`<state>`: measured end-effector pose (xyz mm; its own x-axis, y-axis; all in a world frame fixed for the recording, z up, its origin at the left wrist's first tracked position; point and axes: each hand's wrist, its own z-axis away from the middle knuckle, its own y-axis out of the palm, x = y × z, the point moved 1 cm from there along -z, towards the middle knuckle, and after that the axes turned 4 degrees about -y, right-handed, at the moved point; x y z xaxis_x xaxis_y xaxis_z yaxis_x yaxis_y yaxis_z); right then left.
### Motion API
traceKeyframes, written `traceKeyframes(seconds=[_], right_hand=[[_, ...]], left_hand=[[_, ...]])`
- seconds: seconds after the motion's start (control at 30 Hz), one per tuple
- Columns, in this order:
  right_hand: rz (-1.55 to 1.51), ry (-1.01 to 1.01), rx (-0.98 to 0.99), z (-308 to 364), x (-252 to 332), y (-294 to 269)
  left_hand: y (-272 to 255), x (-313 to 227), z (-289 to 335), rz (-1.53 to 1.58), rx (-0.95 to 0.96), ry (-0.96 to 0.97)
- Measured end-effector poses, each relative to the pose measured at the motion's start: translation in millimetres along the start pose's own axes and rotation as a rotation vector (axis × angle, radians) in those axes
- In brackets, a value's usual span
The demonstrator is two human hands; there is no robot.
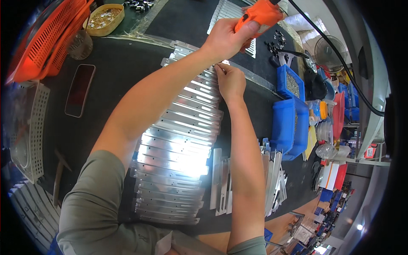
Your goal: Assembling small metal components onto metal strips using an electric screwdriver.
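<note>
My left hand reaches across to the far side, wrapped round an orange corded power tool; the tool's working end is hidden. Just below it, my right hand has thumb and fingertips pinched together at the right edge of a long row of silver metal strips. What the pinch holds is too small to make out. The slotted, perforated strips lie side by side, running from near my body to beneath my left forearm. More loose strips lie beside and under my right forearm.
Blue bins stand at the right, one with small metal parts. A phone, hammer and white perforated basket are at left. Orange baskets and a yellow tub sit far left. A black cable hangs right.
</note>
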<state>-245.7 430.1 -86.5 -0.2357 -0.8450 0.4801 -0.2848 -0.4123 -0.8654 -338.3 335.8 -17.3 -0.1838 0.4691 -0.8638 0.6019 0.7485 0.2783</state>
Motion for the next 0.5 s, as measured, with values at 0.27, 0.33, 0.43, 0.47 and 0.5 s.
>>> traceKeyframes(seconds=[0.27,0.33,0.43,0.47,0.5], right_hand=[[0.027,-0.008,0.008,1.4,1.1,0.9],[0.028,-0.021,-0.009,0.3,-2.1,2.6],[0.027,-0.028,-0.013,1.4,-3.5,0.4],[0.036,-0.036,-0.003,-0.5,0.5,-0.8],[0.045,-0.044,0.007,-0.7,3.1,-0.9]], left_hand=[[2.8,-3.0,2.2,0.007,-0.024,-0.011],[1.8,-0.3,-1.4,-0.009,-0.019,-0.01],[2.8,0.0,-1.7,-0.02,-0.011,-0.009],[0.4,0.4,-3.0,-0.033,-0.023,-0.004],[-1.5,1.1,-3.8,-0.045,-0.036,0.0]])
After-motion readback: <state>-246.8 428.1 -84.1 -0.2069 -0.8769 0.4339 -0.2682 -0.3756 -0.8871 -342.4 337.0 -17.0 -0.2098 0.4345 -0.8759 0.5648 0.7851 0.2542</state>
